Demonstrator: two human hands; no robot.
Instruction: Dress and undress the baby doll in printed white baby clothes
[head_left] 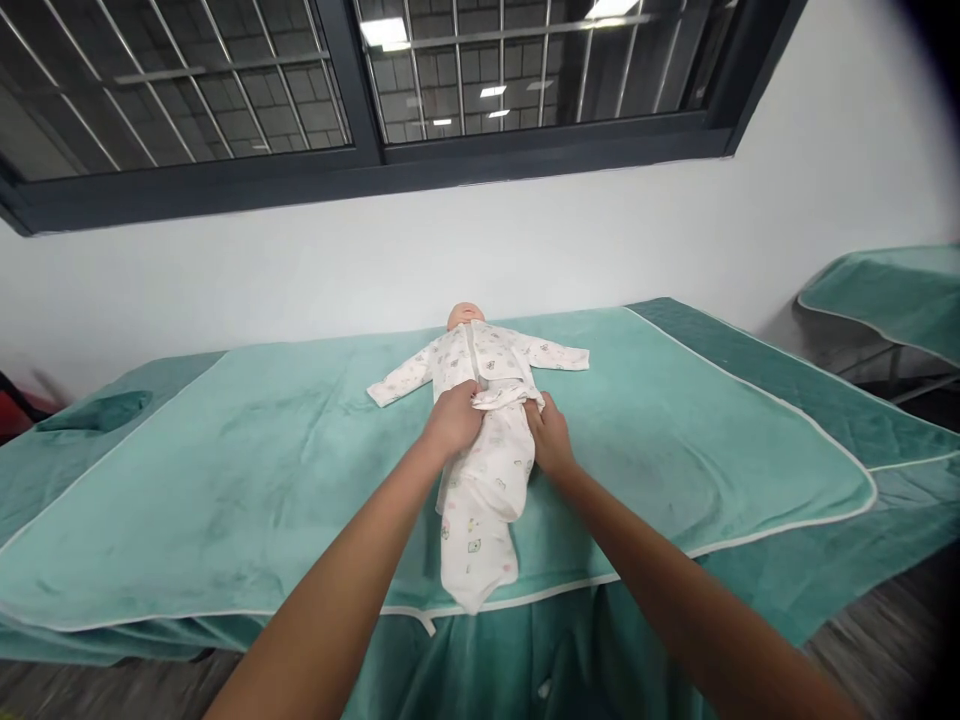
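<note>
A baby doll (466, 314) lies on its back, head toward the wall, dressed in a white printed long-sleeved top (493, 345) with its sleeves spread out. White printed baby pants (489, 460) cover its lower body, their lower end reaching toward the near edge of the bed. My left hand (454, 420) is closed on the waistband at the left side of the doll's waist. On the opposite side, my right hand (550, 432) also grips the waistband, its fingers partly hidden by the cloth. Bunched fabric shows between both hands.
A pale green plush blanket (262, 480) with white piping covers the bed, over a darker green cover (795, 400). Behind stand a white wall (300, 270) and a dark-framed barred window (367, 165). Another green-covered surface (892, 295) is at the right.
</note>
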